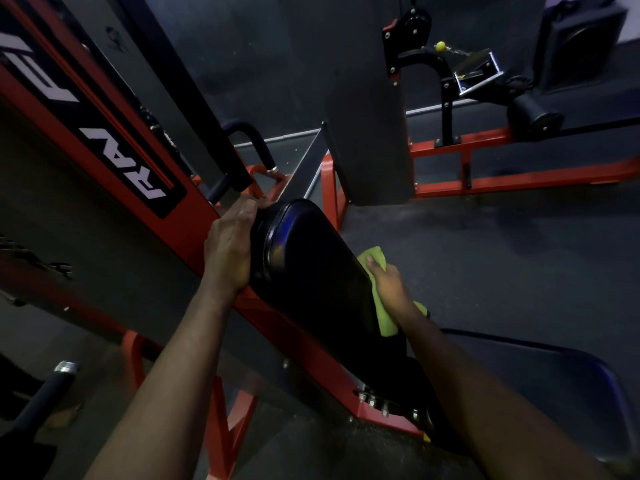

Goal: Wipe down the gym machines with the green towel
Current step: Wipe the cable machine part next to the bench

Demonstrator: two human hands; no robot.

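The green towel (376, 256) sits bunched against the right-hand edge of the black pad (311, 271), about halfway down its length. It is held there by the right grip (389, 282), a bare hand. The thumb lies on top of the cloth, and more green shows below the wrist (the fingers are hidden behind the pad). The left grip (228, 244) is curled around the pad's opposite edge near its upper end, with the fingertips over the rim. The pad is long and glossy, and it tilts along a red frame (194, 216) that carries white lettering. Bolts (372, 401) fix the pad's lower end. A dark seat pad (554, 393) lies at lower right, under the right forearm. Beyond is grey floor (485, 254), and a second machine stands on a red base (502, 183).
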